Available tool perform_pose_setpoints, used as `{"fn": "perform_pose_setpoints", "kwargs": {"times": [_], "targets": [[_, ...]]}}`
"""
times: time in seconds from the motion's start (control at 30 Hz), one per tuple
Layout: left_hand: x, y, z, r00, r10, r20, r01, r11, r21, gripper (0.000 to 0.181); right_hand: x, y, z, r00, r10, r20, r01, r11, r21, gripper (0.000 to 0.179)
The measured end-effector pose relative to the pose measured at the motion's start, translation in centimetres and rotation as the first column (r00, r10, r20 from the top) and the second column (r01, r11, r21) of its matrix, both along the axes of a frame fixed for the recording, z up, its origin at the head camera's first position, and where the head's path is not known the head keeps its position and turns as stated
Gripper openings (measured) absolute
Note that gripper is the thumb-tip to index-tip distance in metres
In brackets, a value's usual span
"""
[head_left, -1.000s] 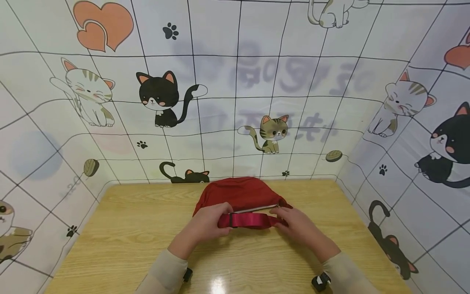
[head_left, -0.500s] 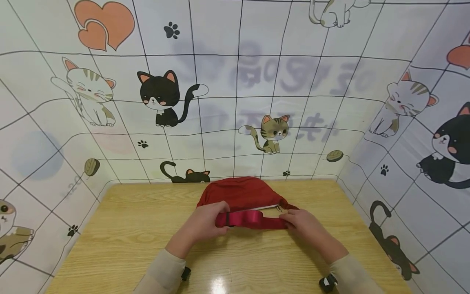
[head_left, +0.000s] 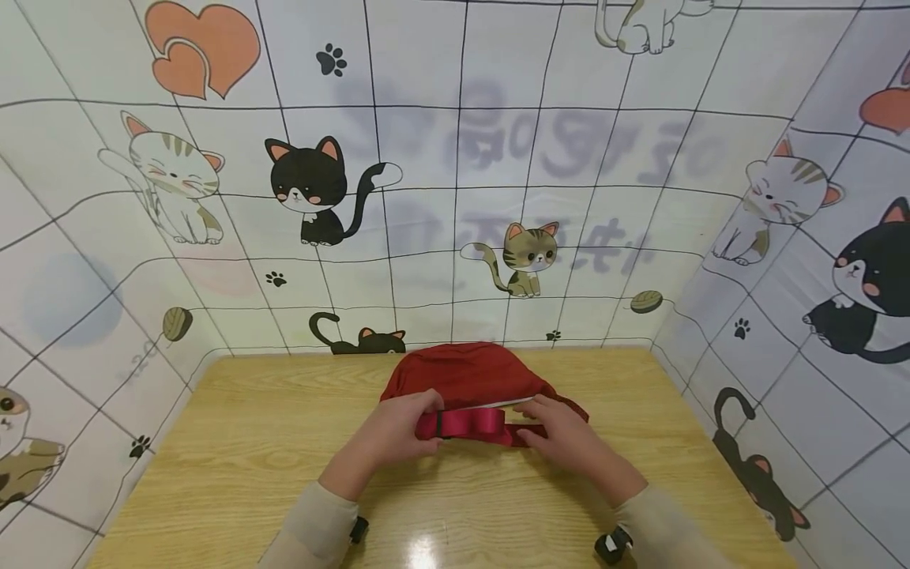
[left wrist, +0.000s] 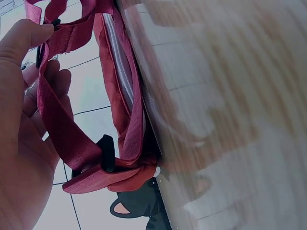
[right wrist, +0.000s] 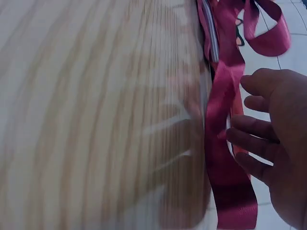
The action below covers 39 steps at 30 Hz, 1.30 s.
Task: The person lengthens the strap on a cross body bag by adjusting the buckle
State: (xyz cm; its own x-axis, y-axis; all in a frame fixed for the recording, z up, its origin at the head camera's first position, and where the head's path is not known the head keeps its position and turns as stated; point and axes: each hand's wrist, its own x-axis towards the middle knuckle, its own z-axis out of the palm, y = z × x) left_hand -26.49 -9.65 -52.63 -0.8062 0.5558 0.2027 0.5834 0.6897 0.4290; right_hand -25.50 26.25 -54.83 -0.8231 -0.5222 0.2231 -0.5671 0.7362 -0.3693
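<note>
A red waist bag (head_left: pixel 462 375) lies at the back of the table, its pale zipper facing me. In front of it loops a shiny magenta strap (head_left: pixel 485 423). My left hand (head_left: pixel 394 431) pinches the strap by a black slider (left wrist: pixel 39 55) between thumb and fingers. Lower down the strap in the left wrist view sits another black fitting (left wrist: pixel 107 153). My right hand (head_left: pixel 565 431) is beside the strap's right part, fingers loosely spread. In the right wrist view its fingertips (right wrist: pixel 235 134) are at the strap's edge without closing round it; whether they touch is unclear.
The wooden table (head_left: pixel 270 442) reaches back to a white curtain-like wall (head_left: pixel 426 158) printed with cartoon cats and grid lines. Similar panels stand at left and right. A black wrist camera (head_left: pixel 613 545) sits under the right sleeve.
My right hand first slid right along the strap, then let go and came back left. My left hand shifted slightly left, still holding the strap. The bag's right end now shows further right.
</note>
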Motion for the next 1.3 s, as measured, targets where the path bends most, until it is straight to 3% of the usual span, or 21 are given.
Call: {"fn": "perform_pose_setpoints", "kwargs": {"times": [0.17, 0.5, 0.8, 0.9, 1.03, 1.17, 1.3], "targets": [[0.2, 0.0, 0.1, 1.0, -0.001, 0.007, 0.001, 1.0, -0.004, 0.044, -0.6, -1.5, -0.5, 0.997, 0.002, 0.083, 0.004, 0.997, -0.076, 0.03], [0.0, -0.1, 0.1, 1.0, 0.002, 0.001, -0.002, 1.0, -0.001, 0.045, -0.5, -0.3, -0.3, 0.997, 0.057, 0.053, -0.053, 0.995, -0.089, 0.026], [-0.1, -0.4, 0.1, 1.0, 0.007, 0.012, -0.007, 1.0, 0.001, 0.045, 0.2, 2.2, 0.3, 0.989, 0.088, -0.12, -0.071, 0.988, 0.138, 0.026], [-0.1, -0.4, 0.1, 1.0, 0.004, 0.015, -0.004, 1.0, 0.004, 0.046, 0.3, 2.8, 0.5, 0.988, 0.057, -0.142, -0.029, 0.98, 0.195, 0.023], [0.0, -0.5, 0.2, 1.0, -0.007, 0.009, 0.007, 1.0, 0.008, 0.046, 0.4, 2.7, 0.9, 0.994, -0.022, -0.111, 0.049, 0.969, 0.243, 0.023], [0.0, -0.4, 0.3, 1.0, -0.012, -0.002, 0.012, 1.0, 0.005, 0.045, 0.6, 1.3, 1.2, 0.995, -0.092, -0.03, 0.096, 0.978, 0.185, 0.038], [0.1, -0.3, 0.5, 1.0, -0.008, 0.0, 0.008, 1.0, -0.001, 0.045, 0.5, -0.6, 0.8, 0.998, -0.063, 0.028, 0.062, 0.996, 0.059, 0.043]]}}
